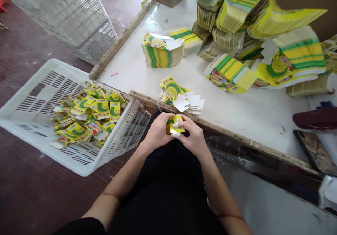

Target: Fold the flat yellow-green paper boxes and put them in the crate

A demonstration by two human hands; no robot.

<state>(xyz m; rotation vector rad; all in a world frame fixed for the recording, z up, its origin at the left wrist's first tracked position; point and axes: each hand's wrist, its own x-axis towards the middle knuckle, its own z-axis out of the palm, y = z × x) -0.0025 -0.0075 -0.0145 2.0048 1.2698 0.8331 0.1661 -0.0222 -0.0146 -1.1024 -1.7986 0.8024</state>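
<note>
1 head cam, looking fwd & down from abv, near L hand (pixel 159 131) & R hand (pixel 194 136), table (pixel 252 114) beyond.

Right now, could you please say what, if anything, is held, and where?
A small yellow carton: left hand at its left side, right hand at its barcoded side.
</note>
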